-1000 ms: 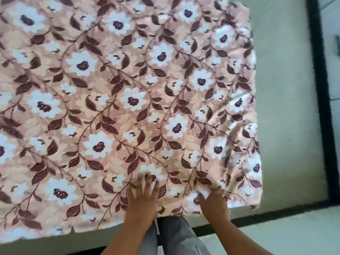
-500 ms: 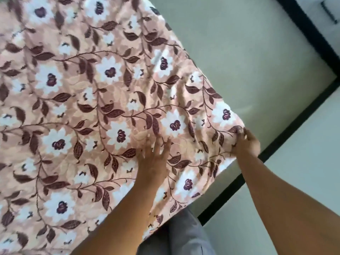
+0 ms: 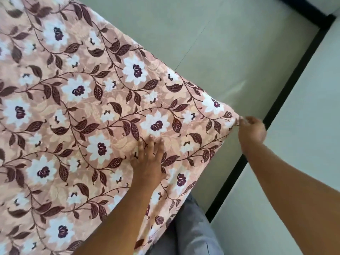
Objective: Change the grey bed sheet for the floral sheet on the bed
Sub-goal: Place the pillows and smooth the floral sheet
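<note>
Head: floral sheet point(image 3: 82, 116) against both hands point(image 3: 150, 162) point(image 3: 252, 132)

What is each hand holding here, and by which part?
Right hand pinches the floral sheet at its corner; left hand only presses flat on it.

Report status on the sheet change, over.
Left hand flat on floral sheet. Right hand pinching its corner. Nothing seen in the way.
</note>
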Tool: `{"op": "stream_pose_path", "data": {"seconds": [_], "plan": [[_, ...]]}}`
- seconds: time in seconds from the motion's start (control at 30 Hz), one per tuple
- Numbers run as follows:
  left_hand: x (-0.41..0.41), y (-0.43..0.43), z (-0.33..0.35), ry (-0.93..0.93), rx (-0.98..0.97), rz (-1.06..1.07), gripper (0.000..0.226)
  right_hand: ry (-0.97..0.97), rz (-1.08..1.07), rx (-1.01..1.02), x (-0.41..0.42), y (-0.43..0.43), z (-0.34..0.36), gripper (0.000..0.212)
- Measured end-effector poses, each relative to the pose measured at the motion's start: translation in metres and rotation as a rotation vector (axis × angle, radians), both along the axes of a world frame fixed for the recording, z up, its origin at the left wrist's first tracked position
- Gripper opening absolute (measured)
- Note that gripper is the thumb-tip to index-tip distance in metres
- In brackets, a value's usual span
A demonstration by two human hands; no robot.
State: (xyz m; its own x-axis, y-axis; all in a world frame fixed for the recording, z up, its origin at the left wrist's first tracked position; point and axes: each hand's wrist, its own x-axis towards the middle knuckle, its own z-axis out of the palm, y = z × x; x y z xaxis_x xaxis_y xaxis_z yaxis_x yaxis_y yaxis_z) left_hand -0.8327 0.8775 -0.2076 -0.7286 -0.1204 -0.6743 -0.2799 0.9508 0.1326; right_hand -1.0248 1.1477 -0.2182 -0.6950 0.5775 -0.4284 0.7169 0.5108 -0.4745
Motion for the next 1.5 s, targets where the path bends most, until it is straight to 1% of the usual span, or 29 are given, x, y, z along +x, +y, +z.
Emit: {"op": "stream_pose_path", "data": {"seconds": [0.03, 0.07, 0.13, 0.2, 0.23, 0.3, 0.33, 0.43, 0.47, 0.53, 0.57, 0.63, 0.7, 0.73, 0.8, 0.9, 1.0, 1.07, 1.1, 1.17, 1.23, 1.3, 1.37, 1.4, 1.47, 1.5], "plan": [[0.000, 0.001, 0.000, 0.000, 0.003, -0.006, 0.124, -0.019, -0.015, -0.017, 0.011, -0.007, -0.001, 0.032], [0.001, 0.002, 0.001, -0.003, 0.007, -0.010, 0.124, -0.050, -0.072, -0.054, 0.021, -0.014, -0.004, 0.030], [0.003, 0.004, 0.000, -0.002, 0.021, -0.004, 0.123, -0.104, -0.269, -0.196, 0.035, -0.030, -0.007, 0.020], [0.006, 0.005, 0.000, 0.003, 0.033, 0.009, 0.122, -0.093, -0.428, -0.319, 0.039, -0.041, -0.005, 0.007], [0.007, 0.006, -0.001, 0.008, 0.034, 0.011, 0.121, -0.084, -0.460, -0.335, 0.038, -0.041, -0.005, 0.007], [0.011, 0.007, -0.004, 0.017, 0.028, 0.004, 0.119, -0.068, -0.483, -0.372, 0.034, -0.038, -0.004, 0.016], [0.011, 0.007, -0.004, 0.023, 0.026, -0.001, 0.119, -0.050, -0.532, -0.383, 0.030, -0.035, -0.003, 0.022], [0.018, 0.007, -0.005, 0.034, 0.029, -0.013, 0.121, -0.083, -0.604, -0.360, 0.031, -0.028, 0.003, 0.028], [0.021, 0.006, -0.005, 0.026, 0.037, -0.016, 0.122, -0.074, -0.567, -0.308, 0.031, -0.023, 0.001, 0.027], [0.029, 0.006, -0.005, 0.006, 0.051, -0.023, 0.125, -0.095, -0.349, -0.155, 0.037, -0.020, -0.001, 0.026], [0.033, 0.007, -0.005, 0.002, 0.048, -0.035, 0.128, -0.090, -0.277, -0.079, 0.045, -0.021, 0.000, 0.029], [0.044, 0.012, -0.005, -0.015, 0.038, -0.056, 0.132, -0.100, -0.161, -0.061, 0.070, -0.033, 0.004, 0.035], [0.057, 0.020, -0.005, -0.039, 0.052, -0.056, 0.133, -0.178, -0.077, -0.116, 0.100, -0.048, -0.001, 0.039], [0.063, 0.025, -0.004, -0.038, 0.059, -0.060, 0.133, -0.205, -0.067, -0.147, 0.114, -0.054, -0.004, 0.040], [0.074, 0.035, 0.000, -0.048, 0.064, -0.095, 0.132, -0.201, -0.126, -0.176, 0.129, -0.061, -0.011, 0.037], [0.091, 0.046, 0.001, -0.059, 0.048, -0.138, 0.127, -0.190, -0.169, -0.109, 0.126, -0.063, -0.015, 0.025], [0.105, 0.050, -0.003, -0.034, 0.077, -0.140, 0.115, -0.223, -0.192, -0.019, 0.117, -0.059, -0.022, 0.025], [0.113, 0.046, -0.004, -0.040, 0.117, -0.157, 0.120, -0.253, -0.187, 0.022, 0.111, -0.065, -0.020, 0.029], [0.117, 0.044, -0.004, -0.049, 0.125, -0.174, 0.123, -0.227, -0.162, 0.044, 0.106, -0.071, -0.015, 0.028], [0.122, 0.033, 0.000, -0.071, 0.136, -0.162, 0.122, -0.147, 0.009, 0.146, 0.103, -0.088, 0.003, 0.033], [0.124, 0.015, 0.010, -0.091, 0.104, -0.079, 0.115, -0.071, 0.282, 0.214, 0.107, -0.109, 0.025, 0.042], [0.125, -0.008, 0.026, -0.100, 0.063, 0.051, 0.107, -0.010, 0.634, 0.172, 0.114, -0.130, 0.044, 0.042], [0.129, -0.033, 0.047, -0.095, 0.028, 0.174, 0.103, -0.040, 1.012, 0.123, 0.120, -0.154, 0.061, 0.039], [0.131, -0.044, 0.058, -0.069, 0.003, 0.228, 0.102, -0.073, 1.165, 0.107, 0.120, -0.169, 0.071, 0.039], [0.137, -0.069, 0.090, -0.008, -0.035, 0.359, 0.101, -0.108, 1.408, 0.099, 0.121, -0.206, 0.101, 0.040], [0.142, -0.079, 0.104, 0.005, -0.043, 0.418, 0.099, -0.106, 1.497, 0.121, 0.125, -0.223, 0.117, 0.042]]}}
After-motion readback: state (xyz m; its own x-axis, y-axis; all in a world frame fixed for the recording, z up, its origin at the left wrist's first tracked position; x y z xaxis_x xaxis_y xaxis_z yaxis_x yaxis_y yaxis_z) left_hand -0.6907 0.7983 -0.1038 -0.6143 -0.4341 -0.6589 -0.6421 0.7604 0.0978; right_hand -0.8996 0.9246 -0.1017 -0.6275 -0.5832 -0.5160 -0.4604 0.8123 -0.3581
